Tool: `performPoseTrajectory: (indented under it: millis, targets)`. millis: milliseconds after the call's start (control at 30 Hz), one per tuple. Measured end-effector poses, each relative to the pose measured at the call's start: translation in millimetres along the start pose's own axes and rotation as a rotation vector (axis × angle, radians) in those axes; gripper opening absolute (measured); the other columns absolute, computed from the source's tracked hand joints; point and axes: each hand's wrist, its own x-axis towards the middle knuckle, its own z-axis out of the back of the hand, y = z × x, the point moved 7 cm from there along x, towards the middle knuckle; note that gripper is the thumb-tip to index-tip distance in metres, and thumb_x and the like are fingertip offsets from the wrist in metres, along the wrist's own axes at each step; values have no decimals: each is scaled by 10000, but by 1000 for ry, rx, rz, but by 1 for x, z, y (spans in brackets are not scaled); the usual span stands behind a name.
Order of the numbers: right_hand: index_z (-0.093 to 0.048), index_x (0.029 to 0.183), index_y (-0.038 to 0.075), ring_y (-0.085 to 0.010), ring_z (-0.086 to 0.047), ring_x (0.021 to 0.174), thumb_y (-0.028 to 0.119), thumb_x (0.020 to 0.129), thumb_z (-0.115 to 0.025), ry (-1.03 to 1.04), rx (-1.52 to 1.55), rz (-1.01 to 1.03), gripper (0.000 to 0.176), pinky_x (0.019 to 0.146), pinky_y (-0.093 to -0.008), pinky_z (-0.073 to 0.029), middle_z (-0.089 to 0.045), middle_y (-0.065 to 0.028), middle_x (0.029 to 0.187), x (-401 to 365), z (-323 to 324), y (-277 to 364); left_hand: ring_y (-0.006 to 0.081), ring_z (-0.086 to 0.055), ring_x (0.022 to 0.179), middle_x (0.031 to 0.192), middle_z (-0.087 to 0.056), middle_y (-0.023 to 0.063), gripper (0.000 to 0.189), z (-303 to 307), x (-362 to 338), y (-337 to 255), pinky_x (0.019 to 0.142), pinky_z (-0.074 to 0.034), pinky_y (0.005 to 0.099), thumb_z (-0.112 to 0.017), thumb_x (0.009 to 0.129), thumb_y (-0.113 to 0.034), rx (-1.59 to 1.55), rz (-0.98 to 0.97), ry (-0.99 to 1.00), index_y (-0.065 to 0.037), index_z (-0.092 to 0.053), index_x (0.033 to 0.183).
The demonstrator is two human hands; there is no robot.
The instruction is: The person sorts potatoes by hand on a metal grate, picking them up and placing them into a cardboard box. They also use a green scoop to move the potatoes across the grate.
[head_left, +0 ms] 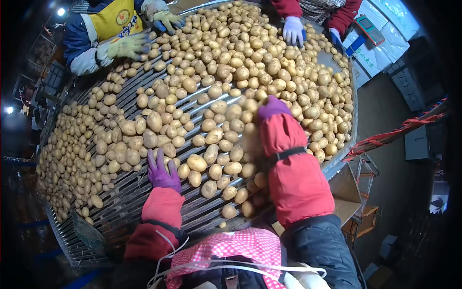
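Observation:
Both my hands wear purple gloves and red sleeve covers. My left hand (161, 171) lies flat, fingers spread, on the metal roller table (125, 192), beside a potato (196, 163) and others around it. My right hand (272, 107) reaches farther over the heap of potatoes (250, 62), fingers curled down among them; whether it grips one is hidden. Many yellow-brown potatoes cover the rollers from the near edge to the far side.
A person in a yellow apron with yellow-green gloves (129, 46) works at the far left. Another person in red sleeves with a white glove (293, 30) stands at the far side. Cardboard boxes (347, 192) sit under the table's right rim; a scale (369, 26) is beyond.

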Motion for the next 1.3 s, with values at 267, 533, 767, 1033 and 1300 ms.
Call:
performPoseTrajectory:
  millis: [267, 533, 767, 1033, 1300]
  targets:
    - [-655, 1111, 117, -355, -652, 980, 223, 851, -585, 265, 244, 559, 290, 824, -416, -538, -662, -188, 1092, -79, -49, 75, 440, -379, 1318, 1480, -323, 243, 514, -1, -1, 0, 1046, -343, 536, -555, 909, -240, -10, 3, -3, -77, -446, 1383]
    - [-616, 1138, 84, -314, -647, 869, 209, 851, -642, -486, -275, 683, 314, 732, -389, -527, -626, -145, 1022, -23, -15, -19, 439, -393, 1307, 1483, -324, 244, 507, -1, -2, 3, 1043, -349, 533, -546, 912, -252, 3, 11, 0, -72, -454, 1377]
    - [-615, 1131, 87, -279, -641, 831, 228, 870, -632, -112, -378, 440, 297, 704, -361, -518, -625, -128, 1013, -22, -39, -22, 437, -404, 1297, 1484, -331, 227, 520, 2, -1, 3, 1035, -357, 530, -567, 899, -268, -27, -10, -28, -90, -461, 1376]
    - [-614, 1124, 91, -240, -634, 786, 250, 893, -620, 105, -394, 322, 281, 672, -329, -508, -625, -110, 1002, 2, -39, -28, 413, -389, 1310, 1518, -305, 156, 552, 3, -2, 17, 1041, -322, 550, -600, 879, -349, -67, 75, 58, -166, -466, 1383]
    - [-614, 1117, 95, -201, -627, 742, 272, 916, -609, 375, -33, 117, 269, 639, -297, -499, -624, -91, 991, 22, -23, -57, 438, -351, 1330, 1517, -286, 186, 624, 7, -2, 12, 1058, -301, 560, -675, 835, -340, -130, 52, 59, -136, -458, 1383]
